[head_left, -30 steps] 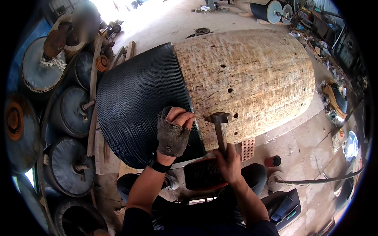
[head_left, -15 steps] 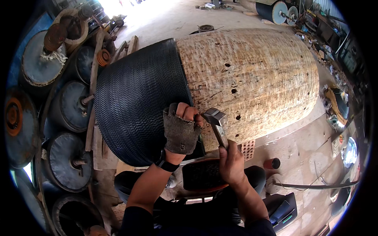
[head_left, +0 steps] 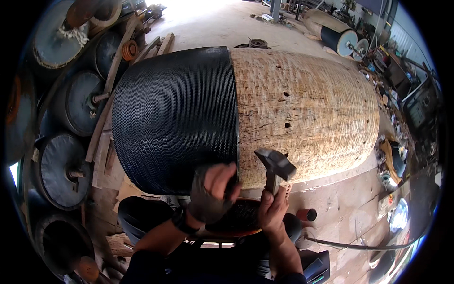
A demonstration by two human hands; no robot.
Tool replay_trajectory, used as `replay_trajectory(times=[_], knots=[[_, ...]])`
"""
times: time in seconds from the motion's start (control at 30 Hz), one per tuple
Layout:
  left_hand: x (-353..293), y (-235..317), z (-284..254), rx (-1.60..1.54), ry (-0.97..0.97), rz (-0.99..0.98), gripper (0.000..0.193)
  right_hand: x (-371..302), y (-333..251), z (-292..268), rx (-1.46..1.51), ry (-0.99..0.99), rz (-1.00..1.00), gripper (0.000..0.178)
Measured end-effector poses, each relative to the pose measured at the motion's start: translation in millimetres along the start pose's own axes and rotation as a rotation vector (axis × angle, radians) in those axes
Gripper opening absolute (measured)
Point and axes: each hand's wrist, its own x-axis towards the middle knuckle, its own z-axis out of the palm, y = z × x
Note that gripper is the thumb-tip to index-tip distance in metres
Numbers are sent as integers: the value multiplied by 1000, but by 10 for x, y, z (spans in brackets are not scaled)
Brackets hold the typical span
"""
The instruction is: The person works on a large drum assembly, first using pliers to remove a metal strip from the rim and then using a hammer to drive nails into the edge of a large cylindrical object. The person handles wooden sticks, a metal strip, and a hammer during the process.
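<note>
A large barrel-shaped drum lies on its side before me. Its right part is bare, rough tan wood (head_left: 317,109) with several dark holes. Black ridged strips (head_left: 175,113) cover its left part and end in a straight edge near the middle. My right hand (head_left: 273,212) is wrapped round the handle of a hammer (head_left: 275,164), its steel head raised over the wood. My left hand (head_left: 213,191), in a grey fingerless glove, is near the drum's front by that edge. Motion smears its fingers, so whether they hold anything is unclear.
Between my knees stands a dark pan (head_left: 236,220) with an orange rim and small dark contents I cannot make out. A reddish cup (head_left: 307,215) is on the floor at right. Several black rollers (head_left: 65,170) with shafts line the left, beside wooden beams (head_left: 104,146).
My left hand has come away from the black edge, toward me and down. The hammer has shifted right and slightly down, its head turned. My view has moved, shifting the whole scene.
</note>
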Motion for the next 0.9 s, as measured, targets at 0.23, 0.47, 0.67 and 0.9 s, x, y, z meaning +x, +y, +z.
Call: replay_trajectory(times=[0.23, 0.47, 0.67, 0.9], knots=[[-1328, 114, 245, -123, -394, 12, 41, -143, 43, 137, 129, -129, 285, 28], [-1678, 131, 380, -140, -711, 16, 19, -95, -73, 283, 13, -226, 324, 25], [-1579, 155, 417, -120, -794, 44, 20, -133, -161, 269, 212, 37, 358, 27], [-1455, 186, 326, -72, -888, 45, 21, -171, -333, 210, 409, 89, 464, 30]])
